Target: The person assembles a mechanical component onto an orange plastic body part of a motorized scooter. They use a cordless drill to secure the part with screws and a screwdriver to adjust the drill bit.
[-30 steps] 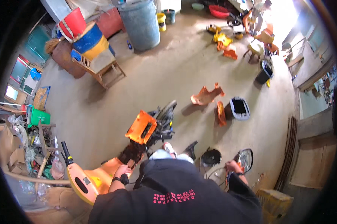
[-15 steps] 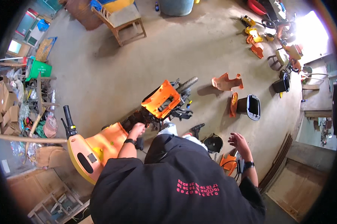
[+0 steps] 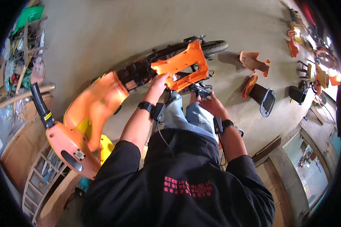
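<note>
An orange scooter body panel (image 3: 174, 66) with a large cut-out sits over the rear of a partly stripped scooter. My left hand (image 3: 159, 83) is closed on the panel's near left corner, thumb on top. Beside the panel's near right corner, my right hand (image 3: 215, 106) has its fingers curled at a black bracket (image 3: 201, 90) on the scooter's side. The scooter's orange front body (image 3: 96, 100) and black handlebar grip (image 3: 41, 100) stand to the left. Its rear wheel (image 3: 215, 46) shows beyond the panel.
On the floor to the right lie a curved orange panel (image 3: 255, 62), a smaller orange piece (image 3: 249, 87) and a black bin-like storage box (image 3: 263, 96). More scooter parts (image 3: 293, 43) are at the far right. Wood and bags are piled at the left, near a ladder-like frame (image 3: 40, 174).
My left hand has moved from the scooter's middle to the orange panel. My right hand has swung in from the right to the black bracket. The view has shifted closer to the scooter.
</note>
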A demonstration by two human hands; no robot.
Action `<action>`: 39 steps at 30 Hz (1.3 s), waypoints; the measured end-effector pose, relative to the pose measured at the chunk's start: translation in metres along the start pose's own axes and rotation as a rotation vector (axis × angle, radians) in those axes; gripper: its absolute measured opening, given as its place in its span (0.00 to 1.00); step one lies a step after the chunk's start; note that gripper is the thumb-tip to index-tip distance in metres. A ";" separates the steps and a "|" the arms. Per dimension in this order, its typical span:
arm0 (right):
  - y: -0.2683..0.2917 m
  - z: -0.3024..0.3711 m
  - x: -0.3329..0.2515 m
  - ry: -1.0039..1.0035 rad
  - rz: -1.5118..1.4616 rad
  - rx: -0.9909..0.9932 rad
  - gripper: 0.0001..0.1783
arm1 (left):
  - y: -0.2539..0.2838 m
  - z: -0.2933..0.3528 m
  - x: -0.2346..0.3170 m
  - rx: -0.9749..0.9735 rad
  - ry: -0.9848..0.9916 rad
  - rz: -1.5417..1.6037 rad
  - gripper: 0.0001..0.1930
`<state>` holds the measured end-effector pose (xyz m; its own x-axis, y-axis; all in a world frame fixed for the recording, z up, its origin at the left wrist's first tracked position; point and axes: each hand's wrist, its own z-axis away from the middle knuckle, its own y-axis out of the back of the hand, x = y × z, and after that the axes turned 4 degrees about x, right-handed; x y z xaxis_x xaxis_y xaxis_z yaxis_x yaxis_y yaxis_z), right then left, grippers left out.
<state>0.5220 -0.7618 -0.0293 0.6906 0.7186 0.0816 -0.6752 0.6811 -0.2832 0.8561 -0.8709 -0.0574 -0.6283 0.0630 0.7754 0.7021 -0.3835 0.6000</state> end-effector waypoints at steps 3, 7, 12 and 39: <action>0.002 -0.047 -0.005 -0.099 -0.134 -0.076 0.40 | -0.019 -0.023 0.016 0.221 1.029 1.360 0.17; -0.007 -0.083 0.008 -0.052 -0.344 0.042 0.40 | -0.015 -0.022 0.022 0.193 0.932 1.426 0.17; -0.022 -0.062 0.020 0.081 -0.416 0.165 0.21 | 0.006 -0.016 0.038 0.088 0.878 1.281 0.17; -0.022 0.059 -0.002 0.688 0.083 0.617 0.30 | -0.001 0.022 0.159 0.149 0.710 1.123 0.18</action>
<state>0.5202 -0.7698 0.0334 0.5025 0.6614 -0.5569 -0.6115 0.7272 0.3118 0.7631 -0.8401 0.0697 0.3050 -0.7254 0.6171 0.9508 0.1953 -0.2403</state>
